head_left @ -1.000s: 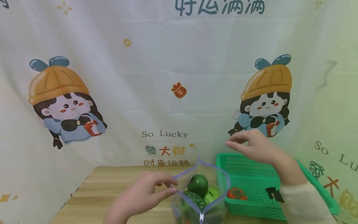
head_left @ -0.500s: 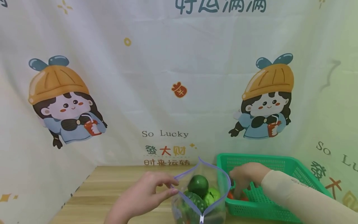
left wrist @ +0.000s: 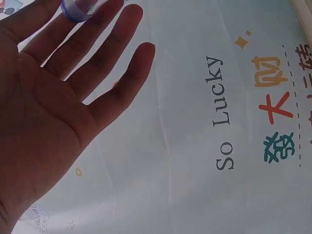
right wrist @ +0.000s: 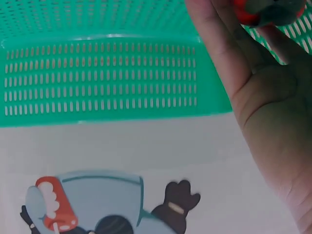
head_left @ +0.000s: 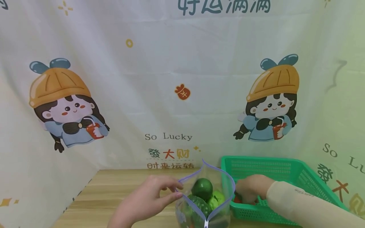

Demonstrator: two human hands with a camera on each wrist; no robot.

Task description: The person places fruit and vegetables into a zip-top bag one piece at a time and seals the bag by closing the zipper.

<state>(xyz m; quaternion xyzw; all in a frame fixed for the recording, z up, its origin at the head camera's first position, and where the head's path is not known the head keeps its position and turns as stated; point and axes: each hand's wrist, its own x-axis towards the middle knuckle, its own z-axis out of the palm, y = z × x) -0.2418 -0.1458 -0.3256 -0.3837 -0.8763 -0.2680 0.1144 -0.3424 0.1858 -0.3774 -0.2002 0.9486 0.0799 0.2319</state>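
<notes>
My left hand pinches the left rim of a clear zip bag with a purple edge and a white slider. Inside the bag sit a round dark green fruit, a bumpy dark green vegetable and a light green one. In the left wrist view, the purple rim shows between thumb and fingers of the left hand. My right hand reaches into a green basket and grips an orange-red persimmon, whose leafy top shows in the right wrist view; the hand hides most of it.
The basket stands directly right of the bag, on a wooden table. A white printed cloth with cartoon figures hangs behind the table and along both sides.
My right hand has come down from above the basket into its left part and closed around the persimmon. The left hand and the bag have stayed almost still.
</notes>
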